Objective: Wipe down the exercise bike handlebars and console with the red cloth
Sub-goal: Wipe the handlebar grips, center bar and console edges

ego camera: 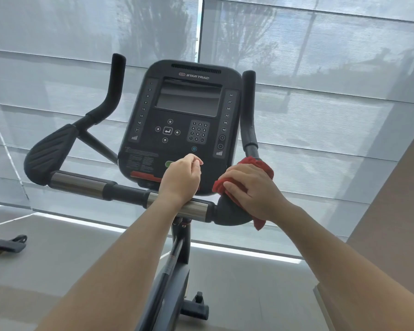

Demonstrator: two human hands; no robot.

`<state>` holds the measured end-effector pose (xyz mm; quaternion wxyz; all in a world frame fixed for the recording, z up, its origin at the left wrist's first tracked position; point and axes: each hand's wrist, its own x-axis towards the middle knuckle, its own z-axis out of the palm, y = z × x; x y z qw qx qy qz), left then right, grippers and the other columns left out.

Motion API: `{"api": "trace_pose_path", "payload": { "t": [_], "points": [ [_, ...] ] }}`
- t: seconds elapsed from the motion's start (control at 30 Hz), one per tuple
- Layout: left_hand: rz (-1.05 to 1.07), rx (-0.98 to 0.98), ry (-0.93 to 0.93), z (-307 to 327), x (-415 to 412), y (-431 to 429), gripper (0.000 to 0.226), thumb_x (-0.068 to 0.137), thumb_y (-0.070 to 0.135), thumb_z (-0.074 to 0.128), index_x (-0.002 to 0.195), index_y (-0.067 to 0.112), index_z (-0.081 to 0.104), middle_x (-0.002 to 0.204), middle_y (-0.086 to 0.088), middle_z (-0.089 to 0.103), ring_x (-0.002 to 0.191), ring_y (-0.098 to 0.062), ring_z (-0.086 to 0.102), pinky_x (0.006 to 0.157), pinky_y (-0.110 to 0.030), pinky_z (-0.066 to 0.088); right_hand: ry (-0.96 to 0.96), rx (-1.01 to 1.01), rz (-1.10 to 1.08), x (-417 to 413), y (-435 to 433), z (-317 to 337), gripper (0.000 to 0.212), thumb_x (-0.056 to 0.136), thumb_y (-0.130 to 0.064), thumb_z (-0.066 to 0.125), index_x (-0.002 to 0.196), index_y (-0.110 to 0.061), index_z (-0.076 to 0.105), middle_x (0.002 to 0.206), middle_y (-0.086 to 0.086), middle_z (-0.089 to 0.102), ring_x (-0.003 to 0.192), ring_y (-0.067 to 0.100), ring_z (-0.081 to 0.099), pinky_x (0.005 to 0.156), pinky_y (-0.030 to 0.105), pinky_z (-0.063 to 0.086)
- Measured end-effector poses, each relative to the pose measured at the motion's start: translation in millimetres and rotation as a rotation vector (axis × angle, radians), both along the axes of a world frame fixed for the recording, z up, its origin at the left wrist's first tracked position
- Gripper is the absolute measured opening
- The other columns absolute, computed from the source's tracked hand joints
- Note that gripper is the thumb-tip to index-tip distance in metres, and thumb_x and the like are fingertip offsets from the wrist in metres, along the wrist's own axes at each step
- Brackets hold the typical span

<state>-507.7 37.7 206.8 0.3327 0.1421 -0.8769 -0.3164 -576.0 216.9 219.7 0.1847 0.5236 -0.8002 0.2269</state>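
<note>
Grey window blinds (320,68) hang behind the exercise bike (175,261), and a brown wall (401,211) stands on the right. The foot of another machine (8,244) sits on the floor (58,259) at the left edge. The left hand (181,177) is in front of the bottom of the console (184,120) and hides some of its buttons. Its wrist lies across the handlebars (78,183), and its fingers are curled in with nothing in them. The right hand (251,189) holds the red cloth (260,164) bunched between thumb and fingers and presses it on the black pad (227,211) at the right end of the bar. The cloth is crumpled, and one corner hangs down below the pad. The console is black with a dark screen (189,96).
</note>
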Motion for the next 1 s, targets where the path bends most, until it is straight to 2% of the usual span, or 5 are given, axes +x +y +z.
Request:
{"api": "trace_pose_path", "payload": {
  "t": [0.17, 0.33, 0.57, 0.87, 1.0],
  "points": [
    [-0.003, -0.011, -0.004, -1, -2, 0, 0.026, 0.098, 0.02, 0.034, 0.099, 0.017, 0.06, 0.086, 0.003, 0.066, 0.081, -0.017, 0.059, 0.076, -0.034, 0.046, -0.112, 0.012, 0.084, 13, 18, -6, 0.03, 0.091, -0.033, 0.041, 0.115, -0.034, 0.059, 0.119, -0.023, 0.052, 0.115, -0.004, 0.041, 0.101, 0.022, 0.028],
    [-0.007, -0.02, -0.01, -1, -4, -1, 0.025, 0.097, 0.02, 0.035, 0.098, 0.018, 0.06, 0.085, 0.003, 0.067, 0.081, -0.018, 0.059, 0.076, -0.034, 0.047, -0.089, 0.054, -0.028, -3, 26, 2, 0.046, 0.085, -0.05, 0.037, 0.127, -0.039, 0.049, 0.138, -0.016, 0.043, 0.132, 0.005, 0.031, 0.11, 0.034, 0.023],
    [-0.022, -0.042, -0.045, 0, -1, 3, 0.025, 0.097, 0.019, 0.035, 0.098, 0.018, 0.06, 0.085, 0.004, 0.067, 0.081, -0.018, 0.059, 0.076, -0.032, 0.046, -0.166, -0.118, 0.062, 25, 34, -21, 0.029, 0.09, -0.035, 0.044, 0.115, -0.03, 0.058, 0.117, -0.015, 0.053, 0.114, 0.009, 0.046, 0.101, 0.032, 0.034],
    [-0.057, -0.108, -0.112, -2, -3, 4, 0.025, 0.096, 0.021, 0.035, 0.1, 0.019, 0.06, 0.088, 0.001, 0.068, 0.083, -0.02, 0.059, 0.074, -0.033, 0.045, 0.076, -0.02, 0.004, 34, 38, -50, 0.051, 0.086, -0.056, 0.05, 0.131, -0.032, 0.043, 0.135, -0.006, 0.043, 0.131, 0.016, 0.033, 0.112, 0.038, 0.021],
    [-0.07, -0.109, -0.11, -1, -2, 5, 0.025, 0.097, 0.019, 0.036, 0.1, 0.019, 0.06, 0.087, 0.004, 0.067, 0.084, -0.018, 0.059, 0.073, -0.031, 0.043, 0.056, -0.047, 0.068, 27, 42, -42, 0.041, 0.088, -0.046, 0.052, 0.125, -0.028, 0.05, 0.129, -0.007, 0.049, 0.123, 0.013, 0.041, 0.107, 0.034, 0.028]
  ]
}}
